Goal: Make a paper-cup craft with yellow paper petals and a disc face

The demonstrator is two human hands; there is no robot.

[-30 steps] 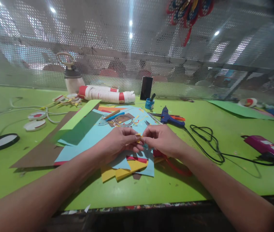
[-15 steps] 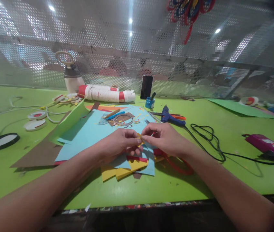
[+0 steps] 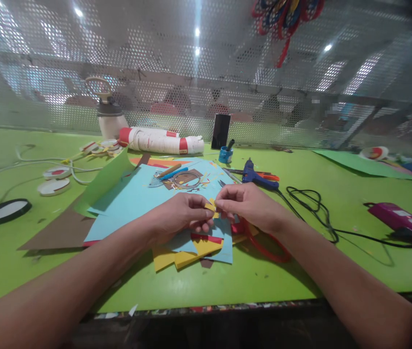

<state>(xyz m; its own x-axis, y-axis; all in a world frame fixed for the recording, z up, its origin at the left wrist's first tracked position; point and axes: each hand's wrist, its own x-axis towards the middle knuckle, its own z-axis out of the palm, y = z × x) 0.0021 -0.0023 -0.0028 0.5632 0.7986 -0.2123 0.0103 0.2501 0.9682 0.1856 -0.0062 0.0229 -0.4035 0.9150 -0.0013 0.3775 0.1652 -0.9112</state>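
My left hand (image 3: 183,216) and my right hand (image 3: 250,206) meet over a pile of coloured paper, both pinching one small yellow paper piece (image 3: 211,208) between thumbs and fingertips. Under the hands lie light blue sheets (image 3: 133,201), yellow sheets (image 3: 184,258) and a red strip (image 3: 206,238). Red-handled scissors (image 3: 264,248) lie partly under my right wrist.
On the green table (image 3: 227,283) are a blue glue gun (image 3: 254,177) with a black cord (image 3: 311,213), a green sheet (image 3: 100,184), brown card (image 3: 58,232), a stack of paper cups (image 3: 162,141), a blue pot (image 3: 225,155), a phone (image 3: 221,131), a magenta tool (image 3: 402,220) and round cut-outs (image 3: 6,211).
The hands stay together on the yellow piece, shifting it slightly between the fingertips. The green sheet at the left has flopped down flatter since a second ago.
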